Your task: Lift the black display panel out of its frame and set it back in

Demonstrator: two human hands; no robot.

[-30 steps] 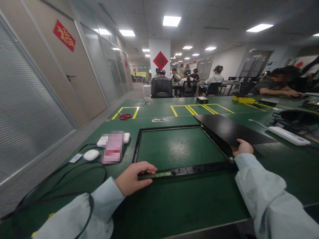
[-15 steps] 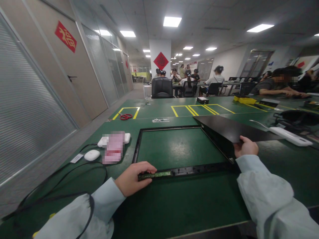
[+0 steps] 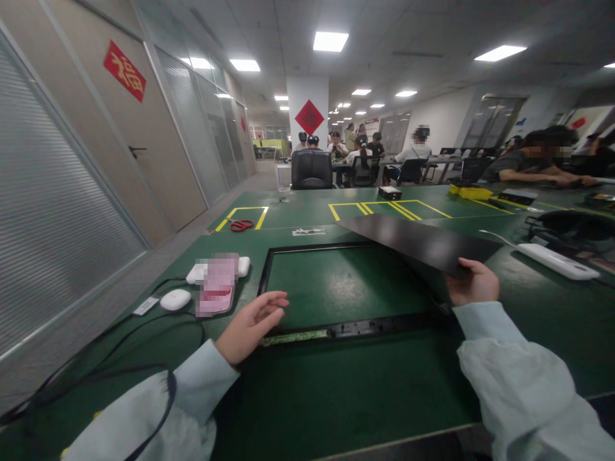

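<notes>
A black rectangular frame (image 3: 265,269) lies flat on the green table (image 3: 336,384), with a narrow green circuit strip (image 3: 293,337) along its near edge. My left hand (image 3: 247,325) hovers just above the frame's near left corner, fingers apart, holding nothing. My right hand (image 3: 473,282) grips the near edge of a thin black panel (image 3: 418,240), which is raised and tilted over the frame's right side.
Left of the frame lie a pink phone (image 3: 217,291), a white charger (image 3: 175,299) and black cables (image 3: 96,358). Red scissors (image 3: 241,225) sit in a yellow-taped box farther back. A white power strip (image 3: 557,261) lies at right. Several people sit at tables beyond.
My left hand has lifted off the frame's near edge and opened. My right hand has raised the black panel and swung it left over the frame.
</notes>
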